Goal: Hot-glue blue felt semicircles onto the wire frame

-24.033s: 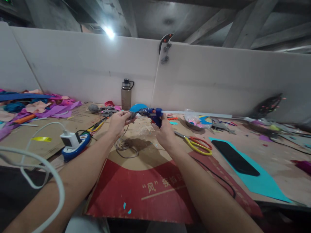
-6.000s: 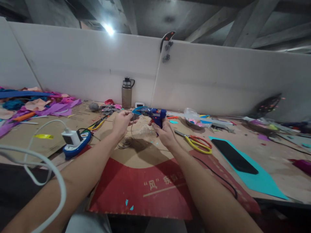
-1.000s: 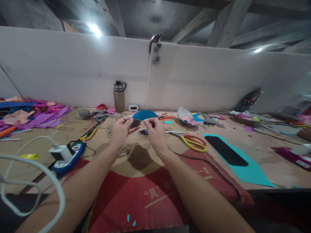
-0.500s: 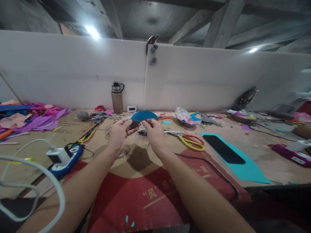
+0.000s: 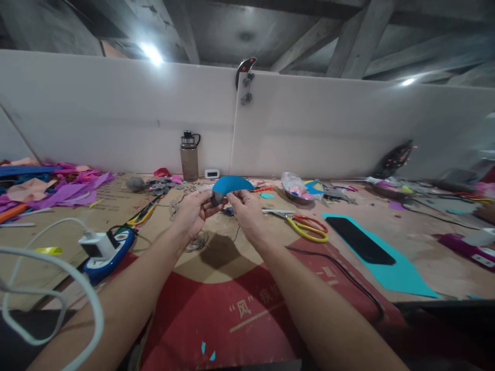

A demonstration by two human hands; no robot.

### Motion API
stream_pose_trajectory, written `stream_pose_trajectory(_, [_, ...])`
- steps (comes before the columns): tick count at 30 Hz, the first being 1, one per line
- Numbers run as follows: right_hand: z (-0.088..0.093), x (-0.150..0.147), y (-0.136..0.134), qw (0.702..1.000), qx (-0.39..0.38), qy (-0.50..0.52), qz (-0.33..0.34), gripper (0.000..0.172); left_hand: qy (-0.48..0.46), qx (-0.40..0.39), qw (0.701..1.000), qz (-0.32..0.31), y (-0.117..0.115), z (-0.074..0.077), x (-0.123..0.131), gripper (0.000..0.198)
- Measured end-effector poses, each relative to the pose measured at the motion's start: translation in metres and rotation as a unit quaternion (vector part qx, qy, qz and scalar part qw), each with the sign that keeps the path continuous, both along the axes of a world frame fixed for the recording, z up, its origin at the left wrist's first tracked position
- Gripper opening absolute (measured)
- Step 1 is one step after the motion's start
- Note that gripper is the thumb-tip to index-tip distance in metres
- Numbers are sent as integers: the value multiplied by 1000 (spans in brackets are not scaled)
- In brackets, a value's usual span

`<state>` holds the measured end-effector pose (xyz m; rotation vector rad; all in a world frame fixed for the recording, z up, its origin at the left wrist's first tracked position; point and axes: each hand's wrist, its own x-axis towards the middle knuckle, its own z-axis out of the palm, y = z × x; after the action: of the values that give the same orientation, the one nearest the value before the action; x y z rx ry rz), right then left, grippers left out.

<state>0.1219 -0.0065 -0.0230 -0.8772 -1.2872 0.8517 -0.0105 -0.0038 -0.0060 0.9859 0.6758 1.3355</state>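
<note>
A curved blue piece (image 5: 234, 183) is held up over the table between both hands. At its left end, my left hand (image 5: 196, 210) pinches it together with a small dark grey piece (image 5: 217, 198). My right hand (image 5: 246, 208) grips the lower edge of the blue piece near its middle, thumb and fingers pressed together. Behind the right wrist lie scissors with red and yellow handles (image 5: 307, 228). Loops of thin wire (image 5: 198, 242) rest on the cardboard below the left hand.
A bottle (image 5: 189, 157) stands by the white partition. To the right are a bowl with a plastic bag (image 5: 297, 188) and a black phone (image 5: 359, 239) on turquoise sheet. At left sit a blue power strip (image 5: 108, 257), white cable and coloured scraps (image 5: 73, 188).
The blue piece has tilted, showing more of its face, and the dark grey piece shows more clearly at its left end. The whole view has shifted slightly.
</note>
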Motion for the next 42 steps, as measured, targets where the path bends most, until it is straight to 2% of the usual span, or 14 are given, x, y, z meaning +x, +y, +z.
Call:
stream_pose_trajectory(6, [2, -3, -6, 1000, -4, -1, -15, 19, 35, 18, 999, 25, 2, -6, 3, 10])
stream_pose_trajectory(9, [4, -3, -10, 999, 1, -9, -31, 18, 81, 55, 995, 22, -1, -7, 7, 17])
stream_pose_trajectory(12, [3, 0, -12, 997, 40, -47, -56, 19, 145, 110, 983, 2, -6, -6, 10, 29])
stream_pose_trajectory(14, [1, 2, -12, 985, 78, -123, -94, 18, 221, 152, 963, 4, -9, -6, 9, 28])
stream_pose_trajectory(16, [-1, 4, -12, 960, 113, -221, -129, 17, 318, 193, 928, 35, -10, -7, 8, 16])
stream_pose_trajectory(18, [-2, 5, -13, 936, 137, -292, -142, 18, 391, 237, 882, 113, -7, -10, 5, 16])
stream_pose_trajectory(20, [-3, 4, -14, 922, 146, -330, -142, 18, 413, 266, 857, 158, -2, -13, 3, 19])
stream_pose_trajectory(22, [-3, 2, -16, 912, 153, -353, -141, 19, 407, 251, 864, 155, 5, -16, 1, 17])
stream_pose_trajectory(25, [-2, 1, -19, 908, 163, -365, -130, 18, 365, 165, 902, 163, 12, -20, -1, 3])
stream_pose_trajectory(28, [-1, 2, -20, 921, 156, -330, -134, 16, 315, 145, 926, 148, 13, -20, -1, 11])
stream_pose_trajectory(31, [-1, 6, -19, 933, 139, -293, -153, 13, 300, 137, 935, 133, 10, -17, -2, 19])
stream_pose_trajectory(34, [-2, 8, -15, 945, 108, -263, -161, 13, 277, 81, 951, 106, 6, -14, -1, 22])
stream_pose_trajectory(37, [-4, 9, -10, 964, 72, -214, -138, 13, 227, 28, 972, 58, 4, -12, 0, 25])
stream_pose_trajectory(42, [-7, 10, -5, 980, 35, -156, -119, 13, 192, 27, 981, 27, 3, -13, 1, 28])
